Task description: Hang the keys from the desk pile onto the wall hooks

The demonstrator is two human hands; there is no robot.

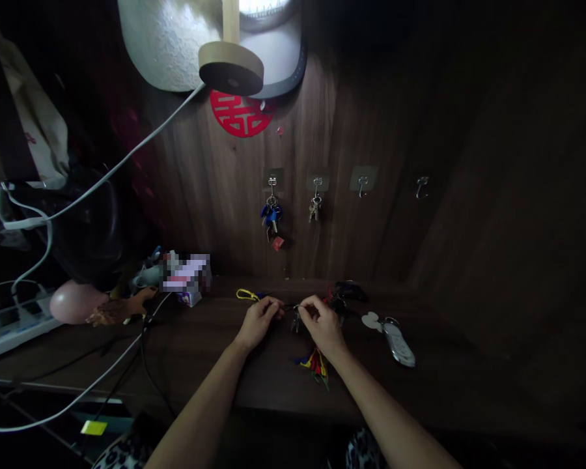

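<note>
My left hand (261,321) is closed in a pinch at the middle of the dark wooden shelf, and what its fingertips hold is too dark to make out. A thin dark strip (290,307) spans the small gap between both hands. From the pinched fingers of my right hand (322,324) hangs a small bunch of keys (295,322). Just behind my left hand lies a yellow cord loop (247,295). Multicoloured tassels (315,363) rest beside my right wrist. A dark key fob (350,291) with something red near it lies beyond my right hand.
A silvery oblong keychain (398,342) lies to the right. On the back wall, blue keys (272,212) and silver keys (315,208) hang from hooks; two hooks (362,186) (422,187) carry nothing. Cables (122,365), a power strip (19,332) and a blurred box (188,275) occupy the left.
</note>
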